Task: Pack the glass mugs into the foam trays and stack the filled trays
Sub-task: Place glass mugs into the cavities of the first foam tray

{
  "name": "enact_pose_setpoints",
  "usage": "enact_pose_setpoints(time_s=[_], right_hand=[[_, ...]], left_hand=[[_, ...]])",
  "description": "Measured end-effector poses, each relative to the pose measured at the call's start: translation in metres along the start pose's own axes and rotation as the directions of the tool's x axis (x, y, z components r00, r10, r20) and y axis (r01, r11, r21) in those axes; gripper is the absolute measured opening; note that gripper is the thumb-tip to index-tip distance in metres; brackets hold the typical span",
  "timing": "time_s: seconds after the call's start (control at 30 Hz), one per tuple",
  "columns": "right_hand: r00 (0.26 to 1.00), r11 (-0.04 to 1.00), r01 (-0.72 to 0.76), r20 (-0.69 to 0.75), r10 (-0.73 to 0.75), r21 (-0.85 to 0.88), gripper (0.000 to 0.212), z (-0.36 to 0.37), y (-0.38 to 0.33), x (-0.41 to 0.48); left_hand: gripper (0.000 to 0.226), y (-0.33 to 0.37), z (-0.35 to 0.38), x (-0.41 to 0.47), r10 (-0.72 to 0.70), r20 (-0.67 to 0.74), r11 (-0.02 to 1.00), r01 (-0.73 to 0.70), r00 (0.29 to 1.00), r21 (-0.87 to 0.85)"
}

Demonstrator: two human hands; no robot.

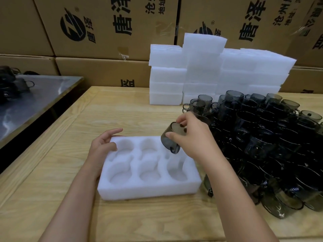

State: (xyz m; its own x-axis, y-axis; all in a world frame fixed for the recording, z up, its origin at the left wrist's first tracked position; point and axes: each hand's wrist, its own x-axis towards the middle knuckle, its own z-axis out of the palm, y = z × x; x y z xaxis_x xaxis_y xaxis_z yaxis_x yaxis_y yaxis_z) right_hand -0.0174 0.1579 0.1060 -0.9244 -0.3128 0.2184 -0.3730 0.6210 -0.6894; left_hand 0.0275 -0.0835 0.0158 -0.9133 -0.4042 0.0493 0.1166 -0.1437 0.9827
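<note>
- While it lies flat on the wooden table point(52, 172) at the centre of the frame, the white foam tray point(148, 187) is shown with six round pockets in two rows, all bare.
- Left hand point(103, 147): laid on the tray's upper left corner with fingers relaxed and nearly straight, the thumb resting on the top face; nothing is grasped.
- Right hand point(190, 137): closed around one glass mug point(168, 140), pinched between fingers and thumb.
- The held mug, smoky grey, is tilted and kept just above the tray's upper right pocket, with its handle turned downward.
- Pile of mugs point(262, 137): dark glass, heaped on the table along the right of the frame, just beside the tray.
- Foam tray stacks point(201, 67): white, set in uneven columns at upper centre, behind the pile.
- Cardboard boxes point(104, 23): printed, stacked across the top of the frame.
- Metal table point(43, 95): at upper left, with a few dark mugs placed on it.
</note>
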Motion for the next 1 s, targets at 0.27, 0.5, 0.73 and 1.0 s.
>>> enact_pose_setpoints(time_s=[0.27,0.5,0.73,1.0], right_hand=[[0.998,0.988,-0.069,-0.008,0.068,-0.135,0.056,0.021,0.007,0.011],[0.999,0.971,-0.045,-0.038,0.037,-0.233,0.057,0.038,0.014,0.016],[0.998,0.915,0.060,0.028,-0.053,-0.398,0.049,0.047,0.020,0.011],[0.969,0.831,0.172,0.242,-0.047,-0.529,0.073,0.060,0.030,-0.003]], left_hand=[[0.058,0.003,-0.003,-0.001,0.001,-0.012,1.000,-0.001,1.000,0.005],[0.058,0.001,-0.004,0.000,-0.007,-0.032,1.000,0.007,0.999,0.009],[0.058,-0.001,-0.004,0.001,-0.033,-0.039,0.999,0.034,0.999,0.013],[0.057,0.000,-0.004,0.000,-0.029,-0.039,0.999,0.030,0.999,0.020]])
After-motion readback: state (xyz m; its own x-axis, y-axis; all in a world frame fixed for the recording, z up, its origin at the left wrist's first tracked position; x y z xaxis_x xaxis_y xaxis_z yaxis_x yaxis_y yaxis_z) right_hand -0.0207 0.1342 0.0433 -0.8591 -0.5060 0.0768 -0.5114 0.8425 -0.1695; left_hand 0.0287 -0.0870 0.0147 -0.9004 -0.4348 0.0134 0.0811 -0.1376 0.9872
